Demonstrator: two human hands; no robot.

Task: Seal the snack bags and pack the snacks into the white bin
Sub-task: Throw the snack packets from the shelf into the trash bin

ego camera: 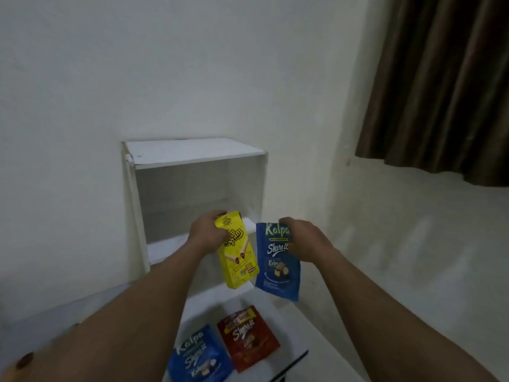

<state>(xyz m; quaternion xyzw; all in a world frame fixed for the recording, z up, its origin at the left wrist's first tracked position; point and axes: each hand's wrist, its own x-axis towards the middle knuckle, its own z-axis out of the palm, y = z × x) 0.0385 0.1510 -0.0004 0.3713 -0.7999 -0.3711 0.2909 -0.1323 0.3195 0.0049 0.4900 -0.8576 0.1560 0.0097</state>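
1. White wall (137, 64): seen across the left and centre, behind everything else
2. Dark curtain (440, 92): hung at the upper right
3. White shelf unit (192, 153): stood against the wall, open at the front, behind both hands
4. White surface (286, 334): seen below the hands; two bags are laid flat on it
5. Left hand (206, 232): raised before the shelf unit; fingers are curled round the upper left edge of the yellow bag (238, 257)
6. Right hand (305, 238): raised near the left; fingers are curled round the upper right edge of the blue bag (276, 268)
7. Yellow bag: held in the air, slightly tilted, just beside the blue bag; whether it is sealed cannot be told
8. Blue bag: held upright in the air, above the white surface
9. Second blue bag (198, 357): laid face up at the bottom edge, partly cut off
10. Red bag (248, 340): laid face up just to the right of the second blue bag
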